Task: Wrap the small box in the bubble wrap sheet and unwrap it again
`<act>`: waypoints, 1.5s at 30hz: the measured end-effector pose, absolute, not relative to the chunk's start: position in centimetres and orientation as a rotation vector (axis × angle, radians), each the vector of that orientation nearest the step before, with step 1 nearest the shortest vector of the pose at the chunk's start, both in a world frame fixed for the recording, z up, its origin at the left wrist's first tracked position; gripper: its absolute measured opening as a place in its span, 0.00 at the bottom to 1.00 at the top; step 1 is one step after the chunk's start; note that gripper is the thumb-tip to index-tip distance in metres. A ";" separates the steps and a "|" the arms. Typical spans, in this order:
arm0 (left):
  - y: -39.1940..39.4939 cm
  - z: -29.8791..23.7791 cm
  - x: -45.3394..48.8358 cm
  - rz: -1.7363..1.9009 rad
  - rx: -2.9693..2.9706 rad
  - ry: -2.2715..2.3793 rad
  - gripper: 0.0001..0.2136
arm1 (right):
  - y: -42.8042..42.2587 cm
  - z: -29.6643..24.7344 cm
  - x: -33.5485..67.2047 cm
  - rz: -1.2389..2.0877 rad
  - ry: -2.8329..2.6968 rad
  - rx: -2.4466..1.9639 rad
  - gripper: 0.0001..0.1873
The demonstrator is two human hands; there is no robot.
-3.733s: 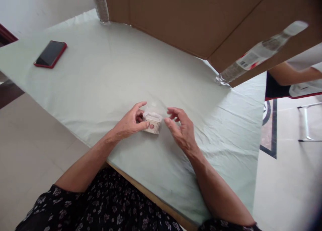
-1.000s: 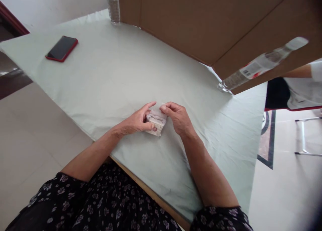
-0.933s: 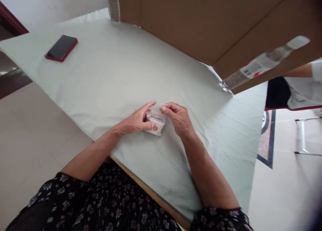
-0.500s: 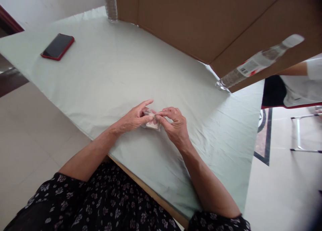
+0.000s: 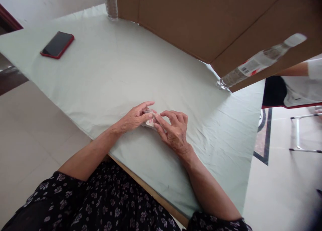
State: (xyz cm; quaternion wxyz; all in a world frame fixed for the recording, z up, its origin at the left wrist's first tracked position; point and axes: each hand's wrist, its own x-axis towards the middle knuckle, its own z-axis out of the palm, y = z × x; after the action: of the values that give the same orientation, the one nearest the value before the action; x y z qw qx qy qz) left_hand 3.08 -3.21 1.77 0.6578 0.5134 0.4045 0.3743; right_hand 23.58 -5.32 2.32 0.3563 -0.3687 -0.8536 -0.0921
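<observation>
Near the front edge of the table, my left hand (image 5: 133,119) grips a small pale packet with reddish print in clear plastic (image 5: 150,121). Its thumb lies across the packet's top while the index finger stretches out past it. From the other side, my right hand (image 5: 174,130) has its thumb and index finger at the packet's right end, touching it, with the other fingers bent above. The fingers cover much of the packet, so its exact kind cannot be made out.
A pale green cloth covers the table (image 5: 100,70). A phone in a red case (image 5: 57,44) lies at the far left. Upright brown cardboard (image 5: 176,22) stands along the back, with one clear bottle (image 5: 254,68) at its right end and another bottle (image 5: 111,4) at its left. A person's sleeve (image 5: 314,70) shows beyond.
My right hand has turned and moved its fingers lower over the packet, covering more of its right end. My left hand keeps its hold, nearly unmoved.
</observation>
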 end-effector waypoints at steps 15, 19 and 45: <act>-3.4 1.9 3.1 0.861 1.198 0.930 0.30 | -6.2 1.8 23.5 -0.108 -2.185 -0.923 0.09; -3.3 1.9 3.0 0.867 1.158 0.918 0.30 | -5.8 2.1 24.2 0.167 -2.091 -1.041 0.18; -3.1 0.6 3.0 1.108 1.352 1.178 0.29 | -1.5 1.4 25.6 0.443 -2.205 -1.171 0.43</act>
State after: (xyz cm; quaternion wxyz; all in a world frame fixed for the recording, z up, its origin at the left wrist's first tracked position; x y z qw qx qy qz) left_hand 3.04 -3.09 0.63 0.4940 0.5576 0.4860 0.4570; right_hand 25.56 -1.50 1.44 0.2983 -0.4408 -0.8300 0.1668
